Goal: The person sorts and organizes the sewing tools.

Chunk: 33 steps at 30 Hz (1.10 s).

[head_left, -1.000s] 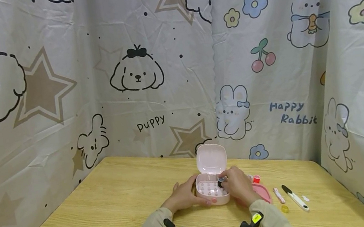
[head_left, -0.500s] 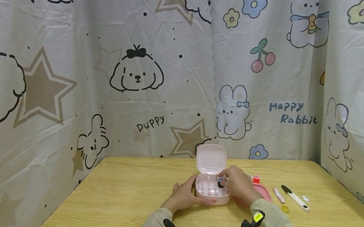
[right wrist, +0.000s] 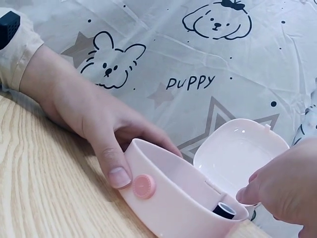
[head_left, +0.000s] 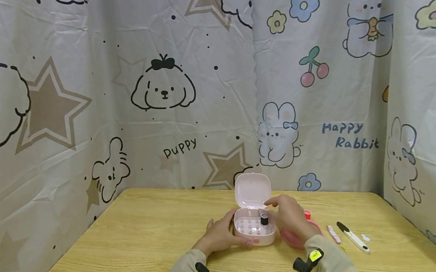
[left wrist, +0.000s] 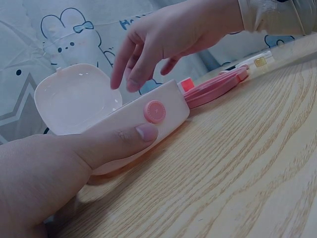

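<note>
A small pale pink sewing box (head_left: pixel 265 241) stands on the table with its hinged lid (head_left: pixel 253 191) raised. My left hand (head_left: pixel 219 235) grips the box's left side, its thumb on the front wall beside the round pink clasp (left wrist: pixel 155 111). Inside, near the right end, a black thread spool (head_left: pixel 264 219) stands upright on the studded floor; in the right wrist view the spool's pale top (right wrist: pixel 227 208) shows near the rim. Just over the right rim hangs my right hand (head_left: pixel 292 214), fingers loosely bent with nothing between them.
Right of the box lies a pink oval tray (head_left: pixel 292 239), partly behind my right wrist. Near it are a red spool (head_left: pixel 307 214), a small pink-and-white item (head_left: pixel 333 234), a slim black-and-white tool (head_left: pixel 353 237) and a little white piece (head_left: pixel 365 237). Printed curtains (head_left: pixel 182 127) surround the table.
My right hand has let go of the black thread spool and moved slightly to the right, leaving the spool standing in the box. My left hand keeps its grip.
</note>
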Motion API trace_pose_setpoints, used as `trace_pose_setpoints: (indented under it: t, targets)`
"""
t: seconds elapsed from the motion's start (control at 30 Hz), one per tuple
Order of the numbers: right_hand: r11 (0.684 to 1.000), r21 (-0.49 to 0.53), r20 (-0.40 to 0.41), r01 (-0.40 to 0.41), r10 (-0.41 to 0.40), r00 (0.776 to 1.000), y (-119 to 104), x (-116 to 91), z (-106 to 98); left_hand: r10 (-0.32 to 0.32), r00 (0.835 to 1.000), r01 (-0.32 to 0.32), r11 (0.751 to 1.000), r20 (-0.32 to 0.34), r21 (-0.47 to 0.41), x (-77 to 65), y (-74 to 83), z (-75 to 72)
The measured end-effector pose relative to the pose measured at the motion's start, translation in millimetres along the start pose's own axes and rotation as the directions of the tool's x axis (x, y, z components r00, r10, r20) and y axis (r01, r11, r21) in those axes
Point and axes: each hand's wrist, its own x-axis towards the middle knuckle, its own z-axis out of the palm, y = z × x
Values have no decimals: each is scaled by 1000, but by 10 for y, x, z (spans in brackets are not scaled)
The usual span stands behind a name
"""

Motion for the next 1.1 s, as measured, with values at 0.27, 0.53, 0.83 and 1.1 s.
trace_pose_setpoints:
  t: [0.27, 0.53, 0.83, 1.1]
  targets:
    - [999, 42, -36, 6, -4, 999, 45, 8, -100, 6, 1000, -6, 1000, 1, 2, -3, 6, -10]
    - [998, 49, -86, 35, -30, 996, 145, 2, -199, 16, 1000, -16, 1000, -7, 8, 5, -19, 4]
    - [996, 74, -79, -50, 55, 995, 246, 36, -264, -3, 1000, 3, 1000, -8, -5, -1, -24, 0]
    - [992, 101, -100, -72, 82, 992, 328, 24, -353, 3, 1000, -3, 1000, -5, -18, 17, -30, 7]
